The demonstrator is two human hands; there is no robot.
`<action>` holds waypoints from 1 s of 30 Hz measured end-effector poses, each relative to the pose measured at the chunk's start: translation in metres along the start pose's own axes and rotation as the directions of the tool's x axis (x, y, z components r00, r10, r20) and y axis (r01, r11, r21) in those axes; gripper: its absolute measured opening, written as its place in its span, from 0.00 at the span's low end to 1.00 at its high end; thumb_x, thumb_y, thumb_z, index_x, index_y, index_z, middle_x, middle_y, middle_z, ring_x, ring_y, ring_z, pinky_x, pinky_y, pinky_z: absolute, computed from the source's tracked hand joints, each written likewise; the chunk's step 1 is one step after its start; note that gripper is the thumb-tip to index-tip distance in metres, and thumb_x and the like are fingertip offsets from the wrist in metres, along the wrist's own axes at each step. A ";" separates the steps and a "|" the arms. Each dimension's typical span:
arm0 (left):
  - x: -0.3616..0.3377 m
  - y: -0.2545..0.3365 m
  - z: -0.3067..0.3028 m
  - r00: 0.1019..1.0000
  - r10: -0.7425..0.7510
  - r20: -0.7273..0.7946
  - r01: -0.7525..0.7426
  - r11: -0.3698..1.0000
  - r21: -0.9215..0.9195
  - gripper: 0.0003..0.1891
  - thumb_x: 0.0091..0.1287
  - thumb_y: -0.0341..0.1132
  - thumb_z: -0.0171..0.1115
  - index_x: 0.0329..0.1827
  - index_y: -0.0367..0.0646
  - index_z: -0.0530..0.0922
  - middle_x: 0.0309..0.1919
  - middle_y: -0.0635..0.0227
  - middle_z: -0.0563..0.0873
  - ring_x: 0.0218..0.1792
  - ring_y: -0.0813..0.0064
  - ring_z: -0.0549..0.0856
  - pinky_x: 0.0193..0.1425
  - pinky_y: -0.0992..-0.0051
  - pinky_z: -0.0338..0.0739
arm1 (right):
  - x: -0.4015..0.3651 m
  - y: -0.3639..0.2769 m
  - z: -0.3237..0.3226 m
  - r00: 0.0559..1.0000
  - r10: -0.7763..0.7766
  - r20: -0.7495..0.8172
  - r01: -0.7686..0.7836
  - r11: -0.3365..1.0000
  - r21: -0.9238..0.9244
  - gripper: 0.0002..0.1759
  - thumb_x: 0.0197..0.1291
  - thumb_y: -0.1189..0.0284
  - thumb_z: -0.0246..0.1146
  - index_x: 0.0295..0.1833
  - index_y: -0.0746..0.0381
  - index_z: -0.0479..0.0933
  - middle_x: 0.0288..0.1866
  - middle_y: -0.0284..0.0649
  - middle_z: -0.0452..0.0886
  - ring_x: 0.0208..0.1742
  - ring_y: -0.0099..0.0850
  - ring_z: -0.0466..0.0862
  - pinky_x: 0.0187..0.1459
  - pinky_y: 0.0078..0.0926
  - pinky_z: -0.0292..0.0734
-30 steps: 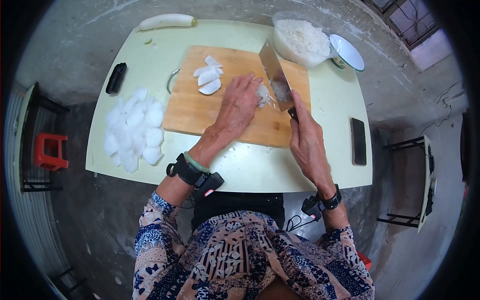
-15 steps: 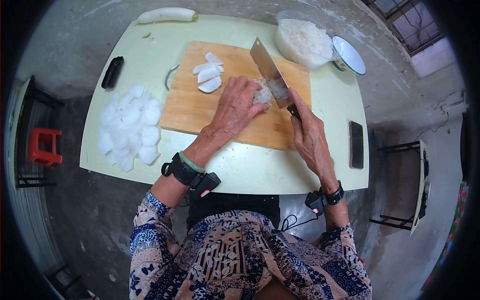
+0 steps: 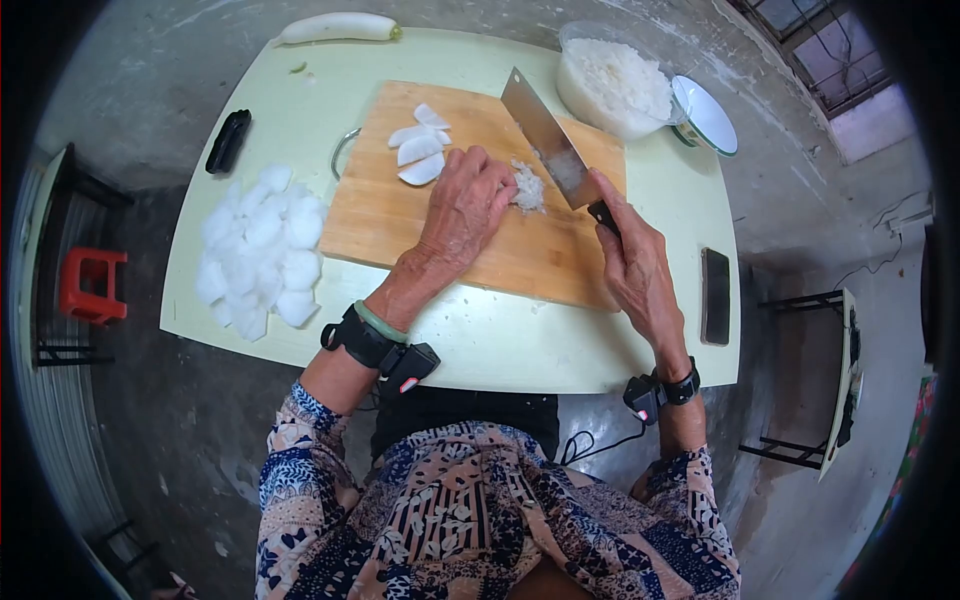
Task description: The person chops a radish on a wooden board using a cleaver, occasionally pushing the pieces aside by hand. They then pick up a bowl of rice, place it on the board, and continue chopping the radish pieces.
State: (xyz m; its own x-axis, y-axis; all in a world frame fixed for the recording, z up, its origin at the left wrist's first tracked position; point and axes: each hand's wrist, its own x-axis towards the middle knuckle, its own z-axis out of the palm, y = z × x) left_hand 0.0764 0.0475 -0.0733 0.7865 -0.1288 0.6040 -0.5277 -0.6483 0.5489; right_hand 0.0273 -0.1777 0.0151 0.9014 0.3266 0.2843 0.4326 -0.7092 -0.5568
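Note:
My right hand (image 3: 640, 262) grips the black handle of a cleaver (image 3: 545, 135), with bits of white radish stuck to its blade. The blade stands to the right of a small pile of shredded radish (image 3: 528, 187) on the wooden cutting board (image 3: 400, 235). My left hand (image 3: 468, 200) is closed, fingertips bent down onto the left edge of that pile; part of what they press is hidden. Farther left on the board lie several half-round radish slices (image 3: 418, 150).
A heap of round radish slices (image 3: 262, 250) lies left of the board. At the back are a whole white radish (image 3: 340, 28), a clear bowl of shreds (image 3: 612, 85) and a white enamel bowl (image 3: 706, 115). A phone (image 3: 715, 296) and a black case (image 3: 229, 142) flank the board.
The cleaver and my right hand have shifted right, away from the shreds. My left fingers have drawn in more tightly, and more of the shredded pile now shows.

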 end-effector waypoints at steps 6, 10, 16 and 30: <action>0.001 0.003 -0.004 0.998 0.032 -0.050 -0.033 0.999 -0.033 0.10 0.61 0.26 0.74 0.43 0.42 0.82 0.41 0.61 0.79 0.45 0.55 0.79 0.52 0.58 0.78 | 0.000 0.000 -0.001 1.000 -0.002 0.000 0.002 0.999 -0.033 0.37 0.68 0.85 0.57 0.81 0.54 0.65 0.50 0.56 0.84 0.47 0.55 0.86 0.50 0.50 0.79; 0.001 0.003 -0.003 1.000 -0.003 -0.010 0.002 0.999 -0.050 0.06 0.67 0.29 0.69 0.44 0.40 0.84 0.42 0.62 0.81 0.48 0.56 0.80 0.55 0.59 0.77 | 0.005 0.010 0.001 0.998 0.034 0.060 -0.034 0.999 -0.003 0.37 0.67 0.86 0.56 0.82 0.55 0.65 0.55 0.59 0.84 0.50 0.57 0.86 0.52 0.50 0.79; 0.002 0.004 -0.004 0.999 -0.025 -0.032 0.024 0.999 -0.047 0.06 0.67 0.28 0.69 0.44 0.39 0.84 0.41 0.60 0.82 0.48 0.55 0.81 0.55 0.60 0.78 | 0.002 0.002 0.004 1.000 0.006 -0.017 -0.005 0.999 0.036 0.37 0.68 0.86 0.55 0.82 0.56 0.65 0.60 0.61 0.84 0.56 0.58 0.86 0.58 0.49 0.78; 0.008 0.005 -0.011 0.985 -0.108 -0.134 0.081 0.977 -0.197 0.05 0.72 0.29 0.66 0.45 0.38 0.84 0.38 0.61 0.84 0.41 0.64 0.85 0.48 0.65 0.81 | 0.002 -0.002 0.003 0.991 0.132 0.009 -0.132 0.989 0.073 0.34 0.70 0.84 0.54 0.81 0.58 0.66 0.62 0.61 0.83 0.60 0.56 0.86 0.61 0.46 0.78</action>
State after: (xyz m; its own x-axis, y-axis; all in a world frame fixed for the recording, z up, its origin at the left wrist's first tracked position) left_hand 0.0766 0.0518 -0.0595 0.7890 0.0438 0.6129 -0.5154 -0.4959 0.6989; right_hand 0.0287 -0.1736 0.0146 0.9507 0.2362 0.2011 0.3100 -0.6985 -0.6450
